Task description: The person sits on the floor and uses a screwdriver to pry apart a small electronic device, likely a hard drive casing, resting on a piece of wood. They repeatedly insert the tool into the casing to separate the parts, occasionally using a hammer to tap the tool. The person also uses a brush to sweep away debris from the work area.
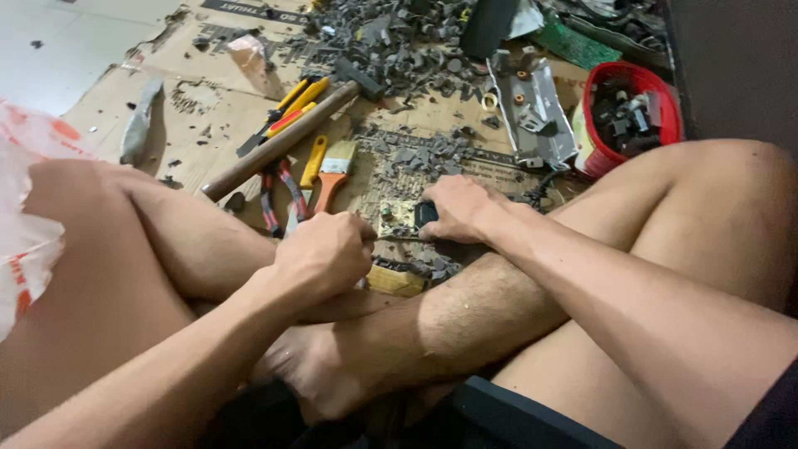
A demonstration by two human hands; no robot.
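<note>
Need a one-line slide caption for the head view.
Seated cross-legged, left hand and right hand work a small tan circuit board on flattened brown cardboard.

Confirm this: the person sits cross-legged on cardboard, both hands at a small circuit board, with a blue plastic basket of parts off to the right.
One detail is wrong: the plastic basket of dark parts is red, not blue, as the head view shows. The rest holds: the person sits cross-legged on flattened brown cardboard, with the left hand and right hand at the small yellowish circuit board.
</note>
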